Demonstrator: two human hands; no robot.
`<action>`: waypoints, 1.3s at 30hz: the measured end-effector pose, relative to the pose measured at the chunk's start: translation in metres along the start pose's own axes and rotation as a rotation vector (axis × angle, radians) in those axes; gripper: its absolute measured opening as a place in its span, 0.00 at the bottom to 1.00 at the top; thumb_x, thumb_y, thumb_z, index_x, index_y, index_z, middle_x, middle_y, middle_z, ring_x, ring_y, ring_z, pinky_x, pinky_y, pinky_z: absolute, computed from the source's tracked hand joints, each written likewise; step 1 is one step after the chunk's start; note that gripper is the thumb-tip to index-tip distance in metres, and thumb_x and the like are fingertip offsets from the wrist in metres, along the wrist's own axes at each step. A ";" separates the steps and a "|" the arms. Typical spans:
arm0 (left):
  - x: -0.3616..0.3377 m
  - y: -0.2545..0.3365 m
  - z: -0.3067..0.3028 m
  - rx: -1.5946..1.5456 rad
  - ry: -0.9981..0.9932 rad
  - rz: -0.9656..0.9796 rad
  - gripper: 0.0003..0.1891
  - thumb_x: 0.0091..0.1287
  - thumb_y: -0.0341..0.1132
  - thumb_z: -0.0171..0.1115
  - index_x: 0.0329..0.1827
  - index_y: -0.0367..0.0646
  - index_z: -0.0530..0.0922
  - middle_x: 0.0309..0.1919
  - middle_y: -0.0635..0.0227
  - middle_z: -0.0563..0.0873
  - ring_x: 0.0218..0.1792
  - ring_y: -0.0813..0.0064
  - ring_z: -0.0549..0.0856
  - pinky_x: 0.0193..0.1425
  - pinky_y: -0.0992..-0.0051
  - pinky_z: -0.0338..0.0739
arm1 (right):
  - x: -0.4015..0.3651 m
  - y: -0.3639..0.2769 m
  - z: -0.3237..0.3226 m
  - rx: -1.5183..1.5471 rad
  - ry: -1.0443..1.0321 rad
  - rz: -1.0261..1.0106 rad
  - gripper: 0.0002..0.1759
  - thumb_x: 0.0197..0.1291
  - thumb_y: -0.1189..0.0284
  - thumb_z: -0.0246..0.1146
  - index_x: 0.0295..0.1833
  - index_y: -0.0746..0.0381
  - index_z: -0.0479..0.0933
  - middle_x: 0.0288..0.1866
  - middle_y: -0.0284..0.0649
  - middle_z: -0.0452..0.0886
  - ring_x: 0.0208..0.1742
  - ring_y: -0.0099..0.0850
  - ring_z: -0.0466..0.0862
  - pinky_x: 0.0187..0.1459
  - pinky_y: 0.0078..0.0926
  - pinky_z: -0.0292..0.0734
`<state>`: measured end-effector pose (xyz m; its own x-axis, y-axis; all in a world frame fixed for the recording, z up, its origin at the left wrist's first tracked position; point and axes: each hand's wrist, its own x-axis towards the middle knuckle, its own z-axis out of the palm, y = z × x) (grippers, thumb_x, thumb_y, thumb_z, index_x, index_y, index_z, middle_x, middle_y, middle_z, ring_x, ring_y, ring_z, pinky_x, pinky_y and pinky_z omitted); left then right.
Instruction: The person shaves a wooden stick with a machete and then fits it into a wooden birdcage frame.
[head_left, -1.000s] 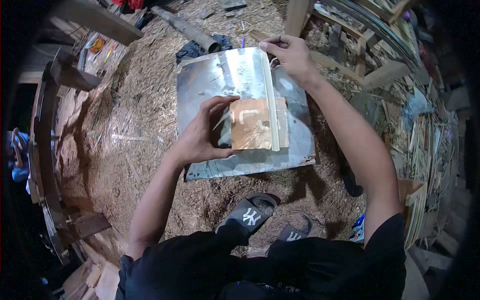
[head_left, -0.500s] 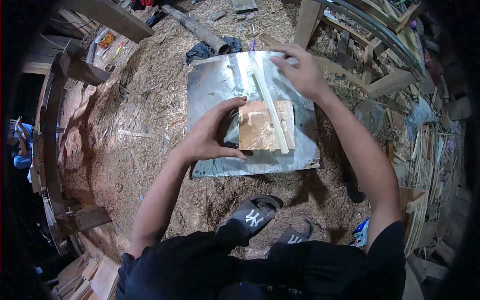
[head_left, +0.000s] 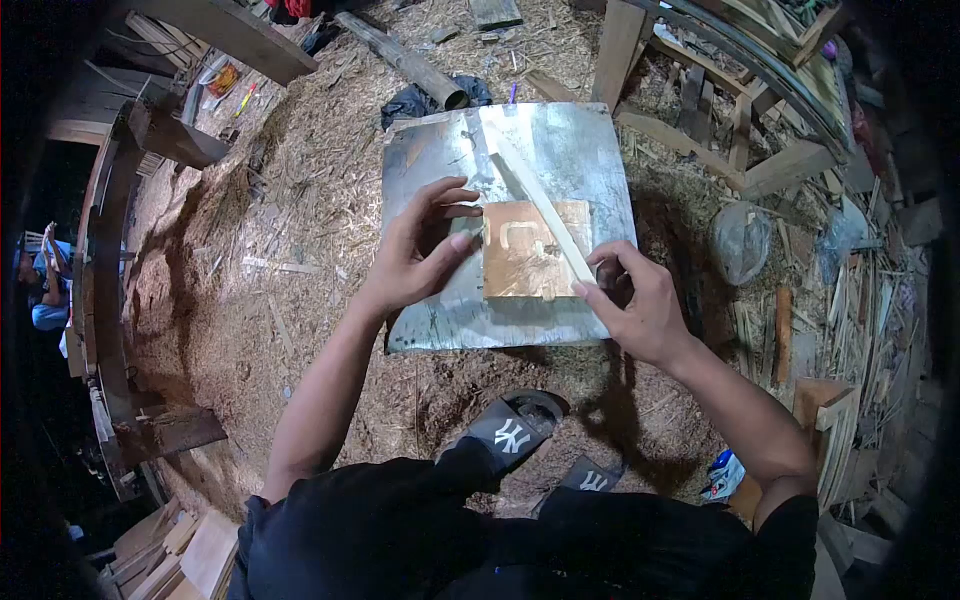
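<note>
A square wooden block [head_left: 510, 270] with pale patches on top sits on a worn metal-grey board [head_left: 430, 325]. A thin pale wood strip [head_left: 540, 205] lies slantwise across the block, its far end reaching over the board. My right hand [head_left: 640, 305] pinches the strip's near end between thumb and fingers at the block's right edge. My left hand [head_left: 425, 250] is at the block's left side, fingers apart and curved, with nothing visible between them; its fingertips are close to the block's edge.
Wood shavings [head_left: 310, 190] cover the ground around the board. A round post [head_left: 410, 60] and black plastic [head_left: 405, 105] lie beyond it. Wooden framing [head_left: 790, 168] and a clear plastic bag [head_left: 740, 243] are at right. Another person [head_left: 50, 280] is at far left.
My right hand has come down from the board's far right to the strip's near end and taken hold of it. My left hand has shifted slightly up and away from the block's near corner.
</note>
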<state>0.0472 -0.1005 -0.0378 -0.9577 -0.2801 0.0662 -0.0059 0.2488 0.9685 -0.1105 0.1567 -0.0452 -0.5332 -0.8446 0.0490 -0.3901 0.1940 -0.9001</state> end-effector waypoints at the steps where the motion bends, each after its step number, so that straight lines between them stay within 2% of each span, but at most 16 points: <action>1: 0.000 0.002 0.001 -0.062 0.045 -0.044 0.30 0.73 0.32 0.60 0.75 0.38 0.61 0.66 0.54 0.76 0.65 0.64 0.78 0.71 0.63 0.71 | 0.000 0.001 -0.003 -0.001 0.003 0.000 0.15 0.62 0.70 0.71 0.48 0.65 0.75 0.31 0.40 0.77 0.30 0.24 0.77 0.32 0.28 0.74; 3: 0.001 0.003 0.002 -0.075 0.087 -0.034 0.28 0.74 0.31 0.58 0.75 0.38 0.61 0.65 0.54 0.76 0.62 0.63 0.81 0.68 0.63 0.76 | -0.001 0.005 -0.008 0.105 -0.036 0.090 0.15 0.63 0.71 0.70 0.51 0.66 0.76 0.30 0.38 0.78 0.30 0.22 0.77 0.33 0.25 0.74; 6: 0.004 -0.002 -0.001 -0.116 0.291 0.000 0.26 0.78 0.32 0.54 0.76 0.38 0.61 0.65 0.52 0.77 0.54 0.65 0.85 0.60 0.66 0.81 | 0.000 0.013 -0.013 0.147 0.009 0.086 0.14 0.64 0.73 0.69 0.53 0.66 0.78 0.32 0.35 0.79 0.31 0.19 0.78 0.33 0.22 0.75; 9: 0.005 -0.003 -0.007 -0.224 0.343 -0.111 0.26 0.79 0.33 0.54 0.77 0.39 0.61 0.65 0.52 0.77 0.49 0.68 0.86 0.54 0.68 0.84 | 0.002 0.015 -0.016 0.344 -0.007 0.211 0.12 0.66 0.74 0.67 0.53 0.65 0.80 0.34 0.33 0.80 0.33 0.19 0.79 0.33 0.20 0.75; 11: 0.008 -0.008 -0.009 -0.245 0.334 -0.100 0.28 0.79 0.35 0.55 0.78 0.38 0.60 0.63 0.51 0.79 0.44 0.70 0.87 0.47 0.69 0.86 | 0.004 0.017 -0.019 0.401 -0.025 0.235 0.11 0.67 0.76 0.66 0.53 0.64 0.80 0.36 0.34 0.81 0.35 0.18 0.79 0.34 0.18 0.76; 14: 0.010 -0.004 -0.009 -0.222 0.343 -0.175 0.27 0.78 0.37 0.56 0.76 0.37 0.64 0.57 0.53 0.84 0.37 0.72 0.88 0.41 0.73 0.86 | 0.006 0.014 -0.019 0.430 -0.053 0.193 0.10 0.66 0.75 0.67 0.51 0.65 0.81 0.36 0.34 0.83 0.35 0.18 0.79 0.34 0.19 0.75; 16: 0.014 0.003 -0.007 -0.308 0.390 -0.273 0.23 0.78 0.39 0.57 0.70 0.35 0.71 0.47 0.55 0.87 0.30 0.74 0.87 0.33 0.76 0.84 | 0.008 0.014 -0.019 0.375 -0.066 0.165 0.08 0.66 0.75 0.67 0.49 0.65 0.82 0.35 0.33 0.83 0.34 0.17 0.79 0.34 0.19 0.75; 17: 0.014 0.003 -0.008 -0.306 0.385 -0.273 0.23 0.78 0.39 0.57 0.70 0.35 0.71 0.47 0.55 0.87 0.30 0.74 0.87 0.33 0.76 0.84 | 0.010 0.015 -0.018 0.377 -0.062 0.166 0.08 0.66 0.75 0.67 0.49 0.65 0.82 0.35 0.33 0.83 0.34 0.17 0.79 0.34 0.19 0.75; 19: 0.009 0.001 -0.010 -0.466 0.395 -0.239 0.19 0.78 0.38 0.58 0.62 0.31 0.78 0.41 0.59 0.87 0.31 0.76 0.88 0.33 0.81 0.81 | 0.012 0.019 -0.015 0.397 -0.072 0.160 0.07 0.66 0.75 0.67 0.47 0.64 0.83 0.34 0.32 0.84 0.34 0.17 0.79 0.34 0.20 0.74; 21: 0.007 -0.002 -0.012 -0.402 0.433 -0.207 0.18 0.78 0.37 0.59 0.58 0.29 0.79 0.38 0.58 0.87 0.31 0.74 0.88 0.34 0.77 0.82 | 0.014 0.020 -0.015 0.419 -0.077 0.198 0.07 0.66 0.75 0.68 0.47 0.65 0.84 0.34 0.33 0.84 0.34 0.17 0.79 0.35 0.20 0.75; 23: 0.007 -0.005 -0.014 -0.386 0.469 -0.047 0.17 0.77 0.37 0.60 0.56 0.27 0.80 0.37 0.58 0.87 0.30 0.71 0.88 0.37 0.73 0.83 | 0.016 0.020 -0.014 0.443 -0.084 0.236 0.07 0.66 0.74 0.68 0.47 0.65 0.84 0.33 0.33 0.84 0.34 0.18 0.79 0.35 0.20 0.75; 26: 0.003 0.015 -0.009 -0.342 0.489 0.048 0.17 0.78 0.33 0.58 0.59 0.25 0.75 0.36 0.57 0.86 0.30 0.67 0.88 0.38 0.69 0.84 | 0.019 0.023 -0.013 0.528 -0.028 0.261 0.08 0.65 0.74 0.69 0.46 0.66 0.84 0.32 0.34 0.84 0.32 0.18 0.80 0.35 0.20 0.76; 29: 0.010 0.034 -0.007 -0.389 0.497 0.214 0.14 0.79 0.32 0.54 0.59 0.28 0.74 0.37 0.54 0.86 0.30 0.65 0.87 0.39 0.66 0.85 | 0.022 0.026 -0.008 0.504 0.097 0.119 0.08 0.65 0.73 0.69 0.44 0.68 0.85 0.30 0.35 0.84 0.31 0.18 0.81 0.32 0.20 0.77; 31: 0.017 0.042 -0.002 -0.410 0.529 0.296 0.17 0.80 0.38 0.53 0.60 0.30 0.73 0.41 0.51 0.87 0.33 0.65 0.88 0.44 0.63 0.86 | 0.025 0.014 -0.011 0.562 -0.039 0.241 0.08 0.66 0.73 0.69 0.41 0.68 0.84 0.30 0.34 0.84 0.29 0.18 0.80 0.31 0.20 0.77; 35: 0.016 0.062 0.006 -0.168 0.528 0.317 0.18 0.80 0.38 0.53 0.59 0.28 0.75 0.44 0.46 0.88 0.35 0.63 0.89 0.46 0.64 0.87 | 0.030 0.008 -0.011 0.435 -0.049 0.268 0.12 0.65 0.70 0.71 0.38 0.70 0.83 0.25 0.33 0.82 0.27 0.18 0.81 0.27 0.22 0.76; 39: 0.011 0.066 0.015 -0.005 0.685 0.397 0.19 0.80 0.35 0.52 0.58 0.23 0.76 0.41 0.43 0.89 0.35 0.61 0.91 0.40 0.71 0.88 | 0.027 0.023 -0.010 0.455 0.030 0.221 0.12 0.66 0.68 0.69 0.37 0.68 0.83 0.23 0.32 0.81 0.25 0.18 0.79 0.27 0.21 0.75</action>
<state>0.0320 -0.0737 0.0230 -0.4973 -0.6804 0.5382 0.3013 0.4463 0.8426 -0.1414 0.1433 -0.0597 -0.5902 -0.7917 -0.1573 0.0978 0.1234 -0.9875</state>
